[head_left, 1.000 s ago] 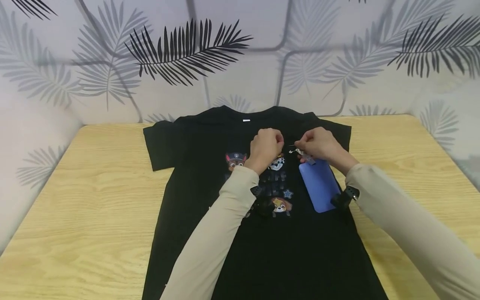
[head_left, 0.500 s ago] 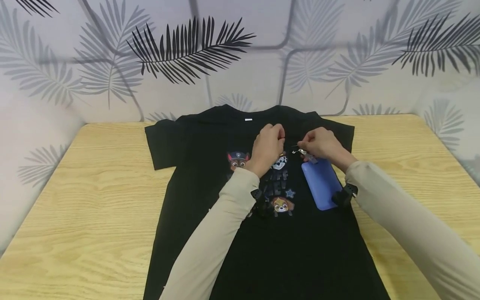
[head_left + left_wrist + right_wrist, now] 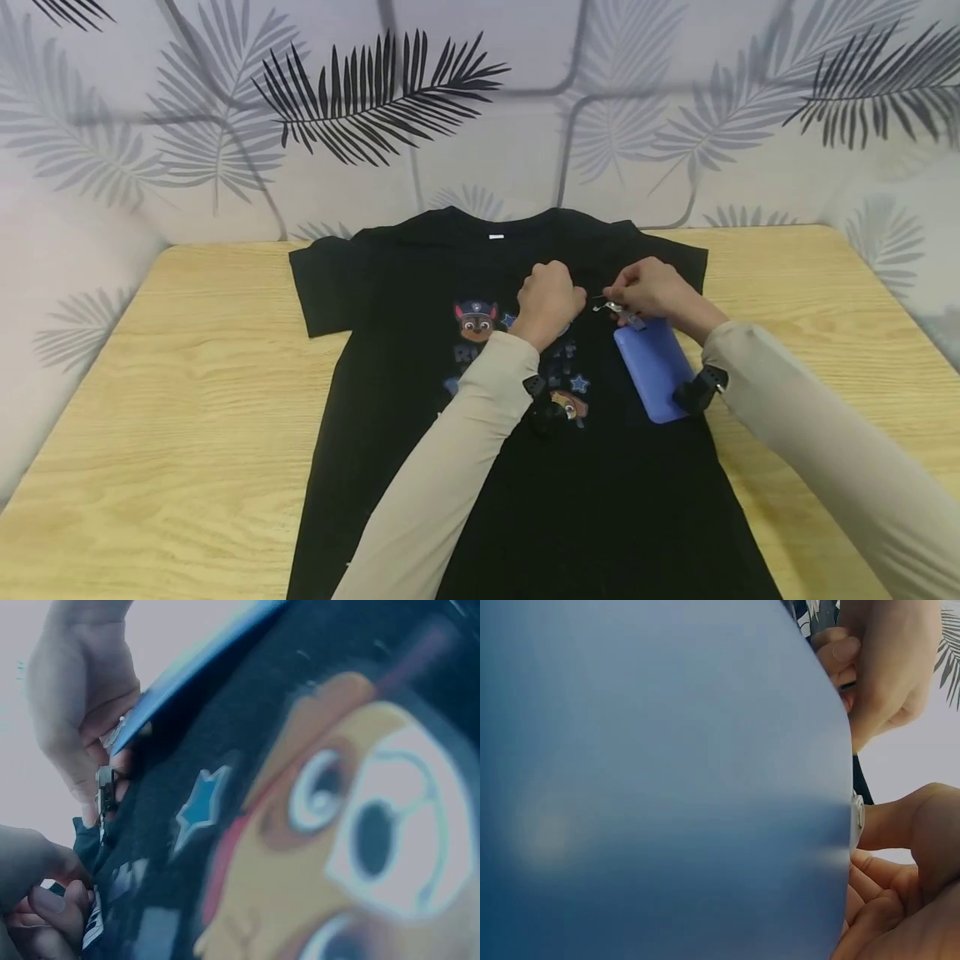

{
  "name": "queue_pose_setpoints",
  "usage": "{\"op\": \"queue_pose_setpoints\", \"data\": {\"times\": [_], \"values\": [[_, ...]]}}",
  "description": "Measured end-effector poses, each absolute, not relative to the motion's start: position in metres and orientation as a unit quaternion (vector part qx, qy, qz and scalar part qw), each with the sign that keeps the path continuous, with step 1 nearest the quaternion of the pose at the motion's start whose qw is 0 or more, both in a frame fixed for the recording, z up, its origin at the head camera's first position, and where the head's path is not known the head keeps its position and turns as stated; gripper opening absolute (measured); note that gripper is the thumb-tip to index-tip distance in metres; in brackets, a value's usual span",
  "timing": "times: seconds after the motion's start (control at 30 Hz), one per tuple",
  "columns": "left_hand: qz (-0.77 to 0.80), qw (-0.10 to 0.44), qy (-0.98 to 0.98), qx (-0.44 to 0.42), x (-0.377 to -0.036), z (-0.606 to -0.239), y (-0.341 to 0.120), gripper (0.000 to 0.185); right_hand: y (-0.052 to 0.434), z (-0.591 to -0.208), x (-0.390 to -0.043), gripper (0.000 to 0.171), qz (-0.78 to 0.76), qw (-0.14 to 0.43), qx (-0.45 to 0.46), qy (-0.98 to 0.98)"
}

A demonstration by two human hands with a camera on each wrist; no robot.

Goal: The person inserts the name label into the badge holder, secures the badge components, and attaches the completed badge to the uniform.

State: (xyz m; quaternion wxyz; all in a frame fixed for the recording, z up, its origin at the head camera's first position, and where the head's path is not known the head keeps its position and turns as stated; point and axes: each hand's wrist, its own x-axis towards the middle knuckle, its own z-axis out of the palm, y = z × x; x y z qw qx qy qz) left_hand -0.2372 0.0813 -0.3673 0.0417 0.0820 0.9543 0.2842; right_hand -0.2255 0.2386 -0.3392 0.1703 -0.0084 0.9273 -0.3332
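A black T-shirt (image 3: 390, 392) with a cartoon dog print lies spread on the table. My left hand (image 3: 551, 302) is over the upper chest, its fingers curled and pinching the shirt fabric beside the print. Just to its right, my right hand (image 3: 652, 292) holds a small metal clip (image 3: 617, 309) between thumb and fingers, a thin pin pointing toward the left hand. From the clip's clear strap hangs a blue badge holder (image 3: 654, 375), lying over the shirt's right side. In the right wrist view the badge holder (image 3: 667, 750) covers most of the picture.
The wooden table (image 3: 187, 400) shows on both sides of the shirt. A wall with leaf patterns (image 3: 480, 142) stands right behind the table's far edge. Each wrist carries a small black camera (image 3: 701, 390).
My left hand has turned and shifted slightly right and down, its thumb now toward the clip. My right hand, with the clip and badge holder, has moved slightly right.
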Motion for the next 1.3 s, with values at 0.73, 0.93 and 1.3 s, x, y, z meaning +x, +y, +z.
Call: {"op": "queue_pose_setpoints", "data": {"times": [0.73, 0.93, 1.3], "values": [[0.245, 0.067, 0.960, 0.115, -0.2458, -0.3621, 0.0813, 0.025, 0.2422, -0.3364, -0.2264, 0.027, -0.378, 0.175, -0.005, 0.909], [0.183, 0.036, 0.973, 0.137, -0.2440, -0.3624, 0.0790, 0.009, 0.2420, -0.3370, -0.2267, 0.026, -0.380, 0.178, -0.004, 0.908], [0.242, 0.010, 0.961, 0.137, -0.2386, -0.3656, 0.0805, 0.018, 0.2423, -0.3375, -0.2264, 0.026, -0.384, 0.158, 0.001, 0.910]]}}
